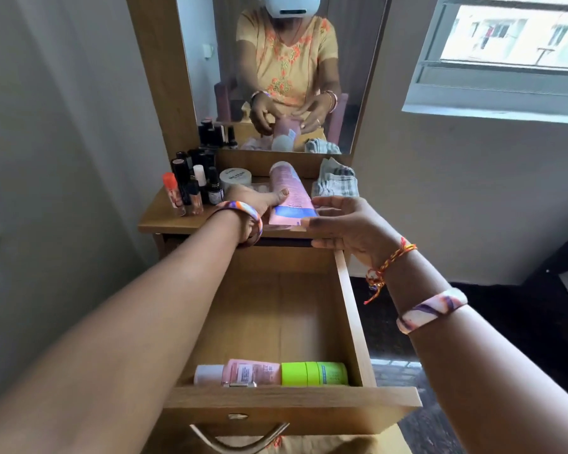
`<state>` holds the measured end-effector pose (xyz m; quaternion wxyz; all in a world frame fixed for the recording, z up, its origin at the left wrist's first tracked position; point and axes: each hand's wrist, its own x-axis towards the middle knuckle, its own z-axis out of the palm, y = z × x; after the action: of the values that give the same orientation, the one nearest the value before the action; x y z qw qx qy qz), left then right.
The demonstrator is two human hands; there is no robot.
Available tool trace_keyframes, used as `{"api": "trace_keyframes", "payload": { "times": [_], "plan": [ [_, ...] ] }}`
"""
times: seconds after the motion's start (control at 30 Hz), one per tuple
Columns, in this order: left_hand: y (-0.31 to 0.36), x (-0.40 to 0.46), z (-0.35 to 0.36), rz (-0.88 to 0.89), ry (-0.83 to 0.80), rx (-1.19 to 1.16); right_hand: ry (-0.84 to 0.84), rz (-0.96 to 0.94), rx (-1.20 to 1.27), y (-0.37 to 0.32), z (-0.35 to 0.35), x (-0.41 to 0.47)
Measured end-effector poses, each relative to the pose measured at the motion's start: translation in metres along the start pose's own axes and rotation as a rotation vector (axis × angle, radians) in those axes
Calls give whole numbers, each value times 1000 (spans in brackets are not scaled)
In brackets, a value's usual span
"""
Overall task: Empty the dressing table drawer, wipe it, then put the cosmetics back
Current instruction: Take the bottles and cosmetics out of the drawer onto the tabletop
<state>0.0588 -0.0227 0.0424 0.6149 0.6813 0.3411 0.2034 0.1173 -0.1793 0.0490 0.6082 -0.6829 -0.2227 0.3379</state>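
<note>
Lying nearest, at 6 o'clock against the front wall of the open drawer [353, 309]: a pink tube [243, 372] and a green bottle [313, 373], end to end, already put back. Rest of the drawer floor showing bare wood.

Being lifted at 12 o'clock, just above the bench [158, 217]: a second pink tube with blue band [291, 198]. Probably light, soft-walled and a little slippery; yielding under a hard squeeze, so better taken around the middle of the body, not by the flat crimped end or the cap. Not fragile.

Left hand [253, 199] closing on the left side of this tube, thumb across its face. Right hand [345, 224] hovering just beside the lower right end, fingers half spread, holding nothing; touching or not, cannot tell. Both forearms reaching out long over the drawer.

Waiting at 11 o'clock: small dark bottles [194, 181] and a white jar [235, 178]; folded cloth [336, 180] at 1 o'clock.
</note>
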Motion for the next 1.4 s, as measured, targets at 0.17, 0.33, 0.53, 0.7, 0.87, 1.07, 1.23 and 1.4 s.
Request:
{"api": "trace_keyframes", "payload": {
  "times": [0.17,0.33,0.53,0.7,0.87,1.07,1.23,1.4],
  "plan": [
    [1,19,13,32,73,194,193,-147,-342,17,3,22],
    [5,23,20,83,88,373,355,-239,-599,23,1,31],
    [5,27,20,173,77,508,371,-268,-728,24,3,39],
    [6,18,17,277,93,541,340,-270,-781,25,2,35],
    [7,-11,11,540,139,505,333,-274,-770,19,5,22],
    [-7,-43,-2,548,-417,627,30,-150,-1089,18,19,0],
    [-45,-56,-16,182,-892,1031,-401,254,-1110,50,35,-28],
    [-79,-78,-13,57,-956,1357,-703,361,-1497,68,52,-41]
  ]
}}
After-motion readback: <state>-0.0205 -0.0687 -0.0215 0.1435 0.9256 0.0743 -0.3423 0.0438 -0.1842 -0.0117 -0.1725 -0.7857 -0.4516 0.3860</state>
